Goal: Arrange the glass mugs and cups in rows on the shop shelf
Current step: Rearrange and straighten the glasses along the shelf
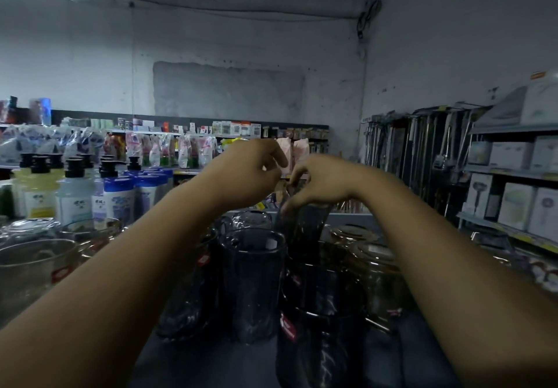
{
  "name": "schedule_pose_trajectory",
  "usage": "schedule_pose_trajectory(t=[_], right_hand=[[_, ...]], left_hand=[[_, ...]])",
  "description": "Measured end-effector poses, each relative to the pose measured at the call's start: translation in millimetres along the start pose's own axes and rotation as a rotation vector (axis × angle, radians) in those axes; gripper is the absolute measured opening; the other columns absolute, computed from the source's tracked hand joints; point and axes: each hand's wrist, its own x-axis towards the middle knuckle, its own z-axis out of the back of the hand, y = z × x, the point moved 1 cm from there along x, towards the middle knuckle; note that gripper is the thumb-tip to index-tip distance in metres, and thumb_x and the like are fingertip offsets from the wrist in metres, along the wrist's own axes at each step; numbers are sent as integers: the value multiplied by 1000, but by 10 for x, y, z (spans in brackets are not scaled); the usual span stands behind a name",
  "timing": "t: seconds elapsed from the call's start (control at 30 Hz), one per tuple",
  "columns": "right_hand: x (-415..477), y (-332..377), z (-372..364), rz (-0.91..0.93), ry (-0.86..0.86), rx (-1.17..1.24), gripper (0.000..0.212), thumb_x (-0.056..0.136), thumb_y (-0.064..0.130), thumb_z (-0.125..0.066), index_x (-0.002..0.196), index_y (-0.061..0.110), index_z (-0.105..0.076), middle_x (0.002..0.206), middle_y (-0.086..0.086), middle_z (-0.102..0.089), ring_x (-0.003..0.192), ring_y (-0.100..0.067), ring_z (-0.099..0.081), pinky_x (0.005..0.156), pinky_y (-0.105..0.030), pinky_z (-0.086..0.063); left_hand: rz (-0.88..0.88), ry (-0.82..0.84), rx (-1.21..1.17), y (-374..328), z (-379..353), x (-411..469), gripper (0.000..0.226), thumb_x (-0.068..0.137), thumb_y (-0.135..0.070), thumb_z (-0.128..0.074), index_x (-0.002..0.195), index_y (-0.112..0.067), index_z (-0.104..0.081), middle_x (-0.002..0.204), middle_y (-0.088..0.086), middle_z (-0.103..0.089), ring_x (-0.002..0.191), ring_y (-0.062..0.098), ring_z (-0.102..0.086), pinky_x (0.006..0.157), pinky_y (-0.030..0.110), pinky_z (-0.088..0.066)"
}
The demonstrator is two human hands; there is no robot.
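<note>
A dim shop aisle, with glass mugs [252,282] crowding the dark shelf [211,363]. At their back stands a tall glass [305,227]. The right hand [323,185] pinches its rim with curled fingers. The left hand [250,173] hovers just beside, fingers curled; I cannot tell whether it holds anything.

Smooth, glossy smoked glass in the tall dark glass [303,227] and mug [252,285] at centre; amber glass [377,273] at 4 o'clock; shiny plastic bottles [119,200] at 9 o'clock; rough matt wall [229,88] at 12 o'clock
</note>
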Motion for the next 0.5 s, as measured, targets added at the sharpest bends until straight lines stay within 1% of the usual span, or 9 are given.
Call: schedule_pose_trajectory(t=[0.07,0.13,0.17,0.23,0.3,0.37,0.43,0.47,0.5], right_hand=[[-94,-3,139,-11,-142,31,60,75,56,-82,120,19,-68,116,2,-65,98,-16,-61,74,-30,-51],[-198,5,245,-21,-244,77,67,72,59,-82,125,20,-66,118,4,-62,100,-15,-58,71,-28,-45],[-249,17,288,-22,-280,134,68,70,60,-83,124,21,-67,116,4,-61,98,-14,-58,73,-29,-47],[-346,58,354,-15,-325,282,66,67,60,-85,118,22,-69,110,6,-64,92,-13,-62,75,-34,-55],[-429,124,393,-4,-360,389,60,67,59,-85,113,23,-69,105,6,-67,89,-14,-68,72,-39,-62],[-479,160,412,-2,-364,468,59,70,59,-83,114,25,-66,107,6,-67,88,-15,-71,71,-41,-64],[-525,154,407,7,-330,560,59,75,61,-78,121,27,-62,109,7,-67,87,-13,-73,68,-35,-64],[-540,134,398,24,-312,665,60,79,61,-74,125,26,-60,109,4,-70,87,-14,-75,69,-33,-64],[-536,93,384,28,-300,815,62,82,60,-71,131,23,-58,111,-2,-72,89,-18,-76,73,-36,-64]], left_hand=[[24,60,3,-13,-15,-20,33,94,-20,-63,126,-13,-60,116,4,-65,101,20,-65,83,34,-55],[55,157,-1,-51,-66,-54,58,88,-31,-74,138,-13,-51,126,4,-61,111,20,-61,91,33,-53],[66,188,-25,-75,-91,-72,69,82,-36,-79,140,-15,-47,128,1,-60,113,19,-60,92,33,-52],[78,184,-127,-145,-133,-105,80,72,-43,-87,137,-21,-45,123,-7,-60,109,14,-62,93,34,-55],[64,99,-222,-201,-155,-129,81,66,-47,-90,131,-24,-46,116,-9,-63,99,9,-66,84,33,-61],[47,4,-261,-261,-142,-138,78,66,-44,-90,125,-23,-45,111,-8,-63,91,8,-68,69,27,-63],[66,-48,-307,-279,-95,-149,73,68,-36,-90,123,-21,-44,105,-8,-62,83,9,-68,58,17,-57],[100,-62,-358,-266,-59,-159,73,68,-32,-90,123,-22,-43,104,-7,-63,82,10,-69,57,15,-56],[142,-77,-424,-229,-21,-166,73,67,-31,-90,123,-22,-43,105,-5,-64,82,12,-70,59,18,-57]])
